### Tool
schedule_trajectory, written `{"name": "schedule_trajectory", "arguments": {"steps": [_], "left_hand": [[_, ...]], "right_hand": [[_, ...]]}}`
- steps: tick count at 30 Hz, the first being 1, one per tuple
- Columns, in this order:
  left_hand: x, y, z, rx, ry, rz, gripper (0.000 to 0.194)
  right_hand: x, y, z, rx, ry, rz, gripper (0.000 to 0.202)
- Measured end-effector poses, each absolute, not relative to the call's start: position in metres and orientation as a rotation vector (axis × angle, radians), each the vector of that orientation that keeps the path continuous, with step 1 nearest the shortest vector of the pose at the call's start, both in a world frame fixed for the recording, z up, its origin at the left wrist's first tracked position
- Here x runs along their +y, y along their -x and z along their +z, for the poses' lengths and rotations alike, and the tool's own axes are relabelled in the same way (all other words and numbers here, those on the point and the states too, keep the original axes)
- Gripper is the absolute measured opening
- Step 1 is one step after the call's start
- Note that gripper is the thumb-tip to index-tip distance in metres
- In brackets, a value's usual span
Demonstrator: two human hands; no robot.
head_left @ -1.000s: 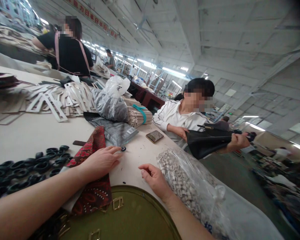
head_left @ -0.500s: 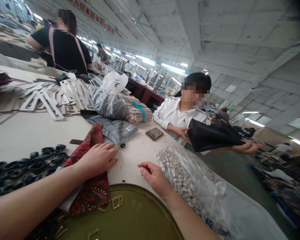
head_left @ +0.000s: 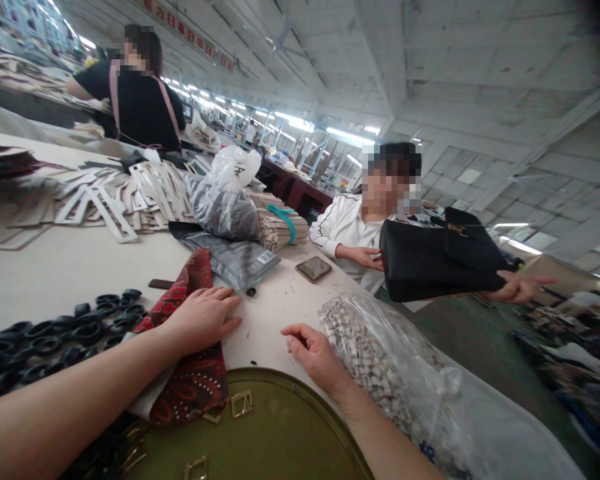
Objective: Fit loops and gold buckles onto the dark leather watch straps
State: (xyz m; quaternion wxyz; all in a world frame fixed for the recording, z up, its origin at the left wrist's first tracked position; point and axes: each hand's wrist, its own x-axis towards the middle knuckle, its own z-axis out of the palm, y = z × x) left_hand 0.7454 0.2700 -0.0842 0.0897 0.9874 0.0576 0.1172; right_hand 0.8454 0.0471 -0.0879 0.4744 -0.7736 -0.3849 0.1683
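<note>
My left hand (head_left: pixel 205 321) lies palm down on a red and brown paisley cloth (head_left: pixel 193 393), its fingers stretched forward and nothing visible in them. Beside the clear plastic bag of small pale loops (head_left: pixel 355 347), my right hand (head_left: pixel 314 353) rests with its index finger extended and the others loosely curled; I see nothing in it. Below both hands is a round olive-green tray (head_left: pixel 280 440). A gold rectangular buckle (head_left: pixel 241 404) lies on it, with another buckle (head_left: pixel 196 469) nearer me. Black rings (head_left: pixel 87 330) are heaped left of the cloth.
A phone (head_left: pixel 314 268) lies ahead, right of a grey plastic packet (head_left: pixel 230 257) and a tied clear bag (head_left: pixel 225 193). Pale cut strips (head_left: pixel 125 200) spread behind. Across the table, a person in white (head_left: pixel 347 230) holds a black briefcase-style bag (head_left: pixel 430 260).
The person opposite has turned the black bag so its flap and gold clasp show. My hands keep their places on the table; the whole view has shifted slightly.
</note>
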Motion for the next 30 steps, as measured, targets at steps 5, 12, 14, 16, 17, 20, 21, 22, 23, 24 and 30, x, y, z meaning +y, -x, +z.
{"name": "schedule_trajectory", "arguments": {"steps": [5, 12, 14, 16, 17, 20, 21, 22, 23, 24, 30], "left_hand": [[0.2719, -0.7469, -0.085, 0.172, -2.919, 0.338, 0.038], [0.2725, -0.7473, -0.087, 0.161, -2.956, 0.355, 0.038], [0.272, -0.7468, -0.086, 0.155, -2.949, 0.359, 0.037], [0.2718, -0.7464, -0.0851, 0.153, -2.941, 0.363, 0.036], [0.2719, -0.7464, -0.0848, 0.154, -2.939, 0.361, 0.036], [0.2724, -0.7469, -0.0848, 0.163, -2.937, 0.346, 0.036], [0.2726, -0.7473, -0.085, 0.166, -2.94, 0.342, 0.035], [0.2727, -0.7476, -0.0851, 0.169, -2.943, 0.34, 0.035], [0.2727, -0.7479, -0.0851, 0.169, -2.947, 0.341, 0.035], [0.2726, -0.748, -0.0851, 0.167, -2.949, 0.345, 0.035], [0.2726, -0.747, -0.0845, 0.151, -2.949, 0.377, 0.034]], "right_hand": [[0.0467, -0.846, -0.0894, -0.935, 1.894, 0.408, 0.022], [0.0469, -0.846, -0.0896, -0.931, 1.896, 0.411, 0.022], [0.0472, -0.8457, -0.0894, -0.931, 1.894, 0.409, 0.022], [0.0475, -0.8452, -0.0887, -0.932, 1.892, 0.407, 0.021], [0.0475, -0.845, -0.0883, -0.932, 1.89, 0.407, 0.021], [0.0471, -0.8448, -0.0875, -0.933, 1.888, 0.408, 0.022], [0.0469, -0.8451, -0.0874, -0.932, 1.888, 0.408, 0.022], [0.0467, -0.8454, -0.0875, -0.931, 1.888, 0.407, 0.022], [0.0465, -0.8457, -0.0876, -0.93, 1.887, 0.407, 0.022], [0.0464, -0.846, -0.0877, -0.93, 1.887, 0.406, 0.022], [0.0477, -0.8456, -0.0868, -0.928, 1.888, 0.401, 0.022]]}}
